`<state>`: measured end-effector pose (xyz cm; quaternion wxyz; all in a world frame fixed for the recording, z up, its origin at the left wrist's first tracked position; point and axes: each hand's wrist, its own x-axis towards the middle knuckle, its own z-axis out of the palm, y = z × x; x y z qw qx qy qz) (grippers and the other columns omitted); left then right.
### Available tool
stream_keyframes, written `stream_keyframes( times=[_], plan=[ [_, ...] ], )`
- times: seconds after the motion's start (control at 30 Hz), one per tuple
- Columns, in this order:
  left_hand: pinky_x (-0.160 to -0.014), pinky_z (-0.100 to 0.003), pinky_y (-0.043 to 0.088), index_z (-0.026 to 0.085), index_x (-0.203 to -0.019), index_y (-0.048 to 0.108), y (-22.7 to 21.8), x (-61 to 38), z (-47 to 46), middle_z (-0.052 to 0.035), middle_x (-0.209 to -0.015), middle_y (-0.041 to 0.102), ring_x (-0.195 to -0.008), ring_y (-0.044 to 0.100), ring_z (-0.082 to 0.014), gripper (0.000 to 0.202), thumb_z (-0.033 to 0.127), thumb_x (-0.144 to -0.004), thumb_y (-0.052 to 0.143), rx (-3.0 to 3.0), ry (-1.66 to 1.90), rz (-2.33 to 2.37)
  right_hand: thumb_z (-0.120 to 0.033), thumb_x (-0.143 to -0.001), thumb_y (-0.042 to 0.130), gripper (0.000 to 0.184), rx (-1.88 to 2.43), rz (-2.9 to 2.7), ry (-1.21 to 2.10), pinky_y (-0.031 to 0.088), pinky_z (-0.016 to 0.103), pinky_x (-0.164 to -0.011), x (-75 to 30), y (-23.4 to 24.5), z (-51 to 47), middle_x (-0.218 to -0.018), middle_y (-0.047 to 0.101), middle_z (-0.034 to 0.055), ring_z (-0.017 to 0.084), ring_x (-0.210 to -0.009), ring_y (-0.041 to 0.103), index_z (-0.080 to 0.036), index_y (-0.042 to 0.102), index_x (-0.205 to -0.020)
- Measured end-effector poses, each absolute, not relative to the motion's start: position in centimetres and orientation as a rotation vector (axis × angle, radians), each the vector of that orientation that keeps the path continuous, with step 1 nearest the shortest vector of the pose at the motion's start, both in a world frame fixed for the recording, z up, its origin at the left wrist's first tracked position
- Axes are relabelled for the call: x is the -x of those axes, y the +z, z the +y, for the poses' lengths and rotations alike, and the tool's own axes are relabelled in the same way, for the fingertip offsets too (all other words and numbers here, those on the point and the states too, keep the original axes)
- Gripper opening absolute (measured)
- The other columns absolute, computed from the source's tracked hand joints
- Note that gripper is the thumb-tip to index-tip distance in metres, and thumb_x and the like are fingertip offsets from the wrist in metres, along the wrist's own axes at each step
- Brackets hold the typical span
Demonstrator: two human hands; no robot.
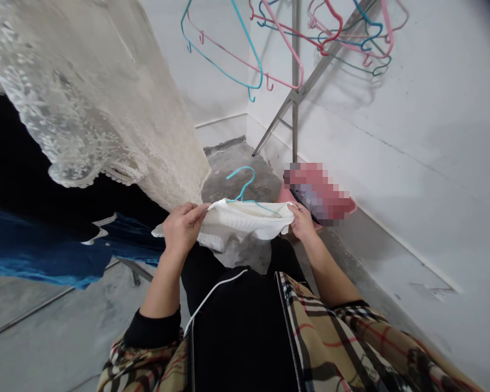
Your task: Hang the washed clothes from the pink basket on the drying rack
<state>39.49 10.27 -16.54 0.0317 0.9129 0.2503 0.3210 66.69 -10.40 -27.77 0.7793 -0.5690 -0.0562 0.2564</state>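
Note:
A small white garment (245,220) is stretched over a turquoise wire hanger (242,185) whose hook points up, held level in front of me. My left hand (183,226) pinches the garment's left end, fingers closed on the cloth. At the other end, my right hand (302,222) grips the right end of the garment and hanger. Both forearms come out of a plaid jacket's pushed-up sleeves.
A cream lace dress (106,103) hangs at the upper left, with a blue velvet garment (44,247) below it. Several pink and turquoise empty hangers (294,49) hang from a metal rack (296,92) against the white wall. A pink basin (322,193) sits on the concrete floor.

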Motion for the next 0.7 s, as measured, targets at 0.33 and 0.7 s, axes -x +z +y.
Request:
stream_keyframes(
  times=[0.33,0.7],
  plan=[
    [-0.064,-0.022,0.045,0.025,-0.1,0.076,-17.6,-40.5,10.3,-0.0006,-0.075,0.068,-0.07,0.062,-0.0131,0.027,0.04,-0.09,0.057,-2.371,0.943,0.683,-0.041,-0.083,0.066,0.033,1.698,-1.117,0.326,0.049,0.029,-0.073,-65.8,-17.5,-13.6,-0.097,0.066,0.006,0.016,-0.082,0.06,-0.021,0.07,-0.109],
    [-0.075,-0.029,0.054,0.022,-0.087,0.078,-16.3,-40.5,10.5,-0.0037,-0.087,0.077,-0.08,0.069,-0.0186,0.023,0.042,-0.076,0.072,-1.858,1.02,0.712,-0.051,-0.089,0.055,0.039,1.75,-1.236,0.219,0.05,0.027,-0.06,-67.7,-14.7,-15.8,-0.077,0.071,0.0032,0.018,-0.067,0.064,-0.016,0.074,-0.09]
  ],
)
